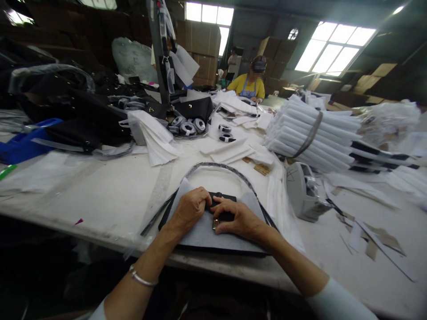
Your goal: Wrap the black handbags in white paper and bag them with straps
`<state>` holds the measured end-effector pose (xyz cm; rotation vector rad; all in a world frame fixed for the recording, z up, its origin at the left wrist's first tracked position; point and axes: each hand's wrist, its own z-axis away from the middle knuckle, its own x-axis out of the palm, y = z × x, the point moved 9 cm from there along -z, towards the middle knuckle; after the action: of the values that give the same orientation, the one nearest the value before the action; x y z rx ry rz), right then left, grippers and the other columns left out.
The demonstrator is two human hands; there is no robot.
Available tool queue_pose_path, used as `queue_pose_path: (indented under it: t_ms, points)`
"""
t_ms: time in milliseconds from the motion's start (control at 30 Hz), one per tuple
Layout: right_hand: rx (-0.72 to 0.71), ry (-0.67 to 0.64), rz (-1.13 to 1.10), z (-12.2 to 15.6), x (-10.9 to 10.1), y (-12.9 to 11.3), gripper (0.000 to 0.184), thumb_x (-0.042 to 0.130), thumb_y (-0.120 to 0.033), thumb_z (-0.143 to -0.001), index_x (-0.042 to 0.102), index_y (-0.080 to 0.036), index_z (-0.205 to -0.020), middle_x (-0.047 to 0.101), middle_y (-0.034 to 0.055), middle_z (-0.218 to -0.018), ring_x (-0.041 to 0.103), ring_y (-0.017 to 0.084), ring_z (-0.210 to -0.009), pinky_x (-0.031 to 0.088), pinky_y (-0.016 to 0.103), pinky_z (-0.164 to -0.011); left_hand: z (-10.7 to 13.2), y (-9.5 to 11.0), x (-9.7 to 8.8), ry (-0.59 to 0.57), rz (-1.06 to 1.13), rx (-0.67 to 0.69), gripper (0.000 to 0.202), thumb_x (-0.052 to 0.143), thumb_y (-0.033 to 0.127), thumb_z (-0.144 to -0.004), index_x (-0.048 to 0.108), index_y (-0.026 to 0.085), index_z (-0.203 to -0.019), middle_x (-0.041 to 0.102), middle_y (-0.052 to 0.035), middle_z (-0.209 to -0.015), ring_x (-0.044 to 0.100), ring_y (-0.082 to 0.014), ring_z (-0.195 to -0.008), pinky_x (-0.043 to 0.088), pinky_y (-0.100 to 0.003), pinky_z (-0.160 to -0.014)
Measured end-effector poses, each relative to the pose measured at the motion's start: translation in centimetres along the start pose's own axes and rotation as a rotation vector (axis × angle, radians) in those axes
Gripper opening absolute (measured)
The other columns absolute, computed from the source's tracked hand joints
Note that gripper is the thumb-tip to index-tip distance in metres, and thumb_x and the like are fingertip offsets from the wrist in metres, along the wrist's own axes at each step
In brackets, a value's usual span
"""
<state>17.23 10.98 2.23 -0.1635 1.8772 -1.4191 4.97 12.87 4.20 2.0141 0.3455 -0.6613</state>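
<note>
A black handbag (263, 254) lies at the table's near edge, a sheet of pale tissue paper (200, 238) over its front. Its long handle (230, 168), wrapped in clear film, arches away behind it. Across the paper comes a black flap tab (229, 197), with a small gold-coloured clasp (215, 223) below. My left hand (188, 208) is closed at the tab's left side, its fingertips curled together; what they pinch is hidden. With thumb and fingers bent round the clasp and tab, my right hand (236, 218) grips from the right side.
A grey tape dispenser (302, 191) stands to the right, before a banded stack of white-wrapped pieces (310, 129). Paper sheets (155, 138), wrapped coils (188, 127) and black bags (90, 115) lie further back and left. A person in yellow (250, 84) sits across the table.
</note>
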Motion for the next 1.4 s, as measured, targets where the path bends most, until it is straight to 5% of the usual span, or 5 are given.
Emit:
queue_pose_path:
  t_ms: [300, 433, 767, 1000, 1400]
  points:
    - [0.071, 0.019, -0.089, 0.0, -0.2, 0.5, 0.035, 0.083, -0.046, -0.067, 0.072, -0.022, -0.089, 0.073, 0.0063, -0.108, 0.044, 0.029, -0.135, 0.032, 0.045, -0.113, 4.6, 5.7, 1.0, -0.389, -0.102, 0.031, 0.026, 0.050, 0.010, -0.087, 0.066, 0.023, -0.103, 0.069, -0.0013, -0.101, 0.064, -0.0167, -0.094, 0.050, -0.028, -0.086]
    - [0.027, -0.042, -0.094, 0.1, 0.0, 0.1, 0.035, 0.081, -0.048, -0.070, 0.073, -0.022, -0.092, 0.071, 0.0068, -0.112, 0.044, 0.028, -0.135, 0.032, 0.045, -0.114, 7.0, 6.3, 1.5, -0.289, -0.155, 0.088, 0.031, 0.049, 0.014, -0.092, 0.058, 0.023, -0.120, 0.068, -0.0036, -0.112, 0.062, -0.0189, -0.105, 0.050, -0.033, -0.093]
    - [-0.078, -0.067, 0.195, -0.6, 0.6, -1.0, 0.004, 0.074, -0.022, -0.082, 0.076, -0.022, -0.085, 0.074, 0.0032, -0.102, 0.057, 0.024, -0.122, 0.042, 0.038, -0.106, 7.6, 6.3, 2.1, -0.208, -0.242, 0.131, 0.029, 0.061, 0.020, -0.087, 0.060, 0.023, -0.116, 0.069, -0.0034, -0.106, 0.064, -0.0220, -0.100, 0.054, -0.040, -0.089]
    - [-0.205, -0.175, 0.693, -0.4, 1.9, -3.6, 0.015, 0.060, -0.015, -0.091, 0.070, -0.020, -0.081, 0.067, 0.0011, -0.084, 0.055, 0.017, -0.083, 0.041, 0.031, -0.080, 8.7, 6.4, 2.9, -0.182, -0.365, 0.190, 0.041, 0.058, 0.017, -0.088, 0.054, 0.019, -0.129, 0.066, -0.0096, -0.118, 0.062, -0.0244, -0.109, 0.049, -0.047, -0.102]
    - [-0.243, -0.303, 0.912, -0.1, 3.5, -3.7, 0.016, 0.047, -0.009, -0.095, 0.058, -0.015, -0.085, 0.059, 0.0054, -0.087, 0.048, 0.018, -0.080, 0.040, 0.030, -0.076, 9.0, 5.9, 3.1, -0.151, -0.355, 0.189, 0.043, 0.058, 0.017, -0.088, 0.052, 0.019, -0.130, 0.065, -0.0106, -0.120, 0.061, -0.0247, -0.112, 0.048, -0.049, -0.103]
